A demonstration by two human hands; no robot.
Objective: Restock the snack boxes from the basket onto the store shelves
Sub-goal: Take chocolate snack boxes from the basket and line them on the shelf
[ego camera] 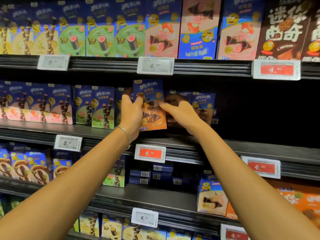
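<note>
A blue and brown snack box (150, 94) stands upright at the front of the middle shelf (190, 142). My left hand (131, 115) grips its left edge, thumb across the front. My right hand (178, 112) pinches its right edge with the fingertips. Behind it on the same shelf stand more boxes of the same kind (203, 104), partly hidden by my right hand. The basket is out of view.
Rows of snack boxes (97, 106) fill the shelves to the left. To the right of the brown boxes the middle shelf is dark and bare (259, 110). Price tags (150, 153) hang on the shelf rails. The upper shelf rail (103, 64) runs close above.
</note>
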